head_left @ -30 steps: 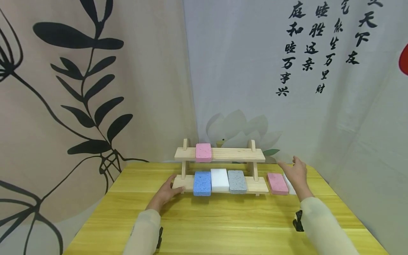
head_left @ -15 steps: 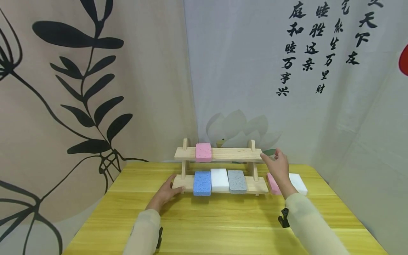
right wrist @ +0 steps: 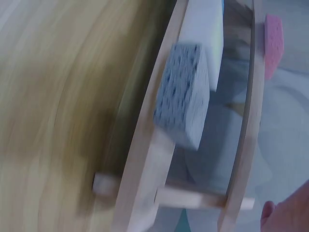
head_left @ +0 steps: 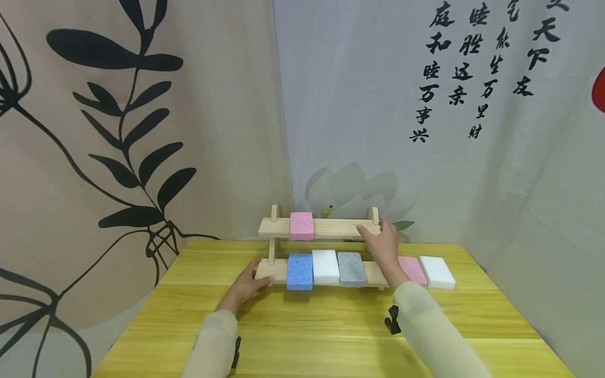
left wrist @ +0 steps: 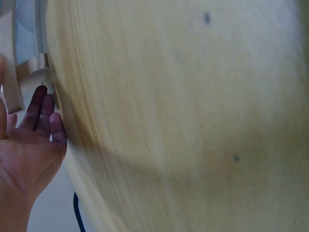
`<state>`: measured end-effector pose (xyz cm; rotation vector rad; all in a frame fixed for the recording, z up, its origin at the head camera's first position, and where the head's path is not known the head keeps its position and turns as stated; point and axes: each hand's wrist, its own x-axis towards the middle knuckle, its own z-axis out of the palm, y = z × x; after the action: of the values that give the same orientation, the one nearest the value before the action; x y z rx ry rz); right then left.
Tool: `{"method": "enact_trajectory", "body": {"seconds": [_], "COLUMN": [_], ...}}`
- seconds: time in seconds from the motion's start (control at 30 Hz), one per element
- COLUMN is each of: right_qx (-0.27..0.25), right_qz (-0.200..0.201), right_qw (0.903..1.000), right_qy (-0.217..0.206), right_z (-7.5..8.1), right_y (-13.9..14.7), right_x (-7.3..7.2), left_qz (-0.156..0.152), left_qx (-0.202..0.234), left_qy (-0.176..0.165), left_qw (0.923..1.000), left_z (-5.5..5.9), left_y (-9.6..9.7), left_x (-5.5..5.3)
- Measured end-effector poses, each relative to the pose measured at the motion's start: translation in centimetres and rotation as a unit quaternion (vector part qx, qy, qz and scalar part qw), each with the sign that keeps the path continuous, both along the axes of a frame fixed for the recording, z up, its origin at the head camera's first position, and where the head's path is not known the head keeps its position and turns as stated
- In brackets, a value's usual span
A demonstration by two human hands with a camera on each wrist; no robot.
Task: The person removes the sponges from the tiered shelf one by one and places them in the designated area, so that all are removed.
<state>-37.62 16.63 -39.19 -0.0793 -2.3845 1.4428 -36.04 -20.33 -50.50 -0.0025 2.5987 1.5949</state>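
A two-tier wooden rack (head_left: 335,228) stands on the table. My left hand (head_left: 244,287) holds the left end of its lower board, thumb on the front and the other fingers behind; in the left wrist view those fingers (left wrist: 42,116) reach beside the rack's foot. With thumb and fingers apart and nothing between them, my right hand (head_left: 385,247) is over the upper board's right end. A pink sponge (head_left: 301,226) sits on the upper board toward the left. Along the lower board stand a blue sponge (head_left: 300,272), a white sponge block (head_left: 325,266) and a speckled grey sponge (head_left: 352,269).
Right of the rack, a second pink sponge (head_left: 413,270) and another white block (head_left: 437,272) lie side by side on the yellow wooden table (head_left: 302,336). A printed cloth backdrop (head_left: 331,105) hangs close behind the rack.
My right hand has moved left from above the loose sponges to the upper board's right end, uncovering the white block on the table. The left hand and the rack have stayed put.
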Motion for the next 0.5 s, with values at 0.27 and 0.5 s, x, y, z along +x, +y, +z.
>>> {"method": "enact_trajectory", "body": {"seconds": [0.27,0.5], "right_qx": [-0.002,-0.003], "right_qz": [0.013,0.020], "right_qw": [0.9998,0.9997], "right_qy": [0.015,0.013], "right_z": [-0.4,-0.6], "right_y": [-4.0,-7.2], "right_x": [0.1,0.1], "left_qz": [-0.002,-0.001], "left_qx": [0.006,0.003], "left_qy": [-0.004,-0.004], "left_qw": [1.0000,1.0000], "left_z": [0.0,-0.1], "left_y": [-0.1,-0.1], "left_x": [-0.1,-0.1]}}
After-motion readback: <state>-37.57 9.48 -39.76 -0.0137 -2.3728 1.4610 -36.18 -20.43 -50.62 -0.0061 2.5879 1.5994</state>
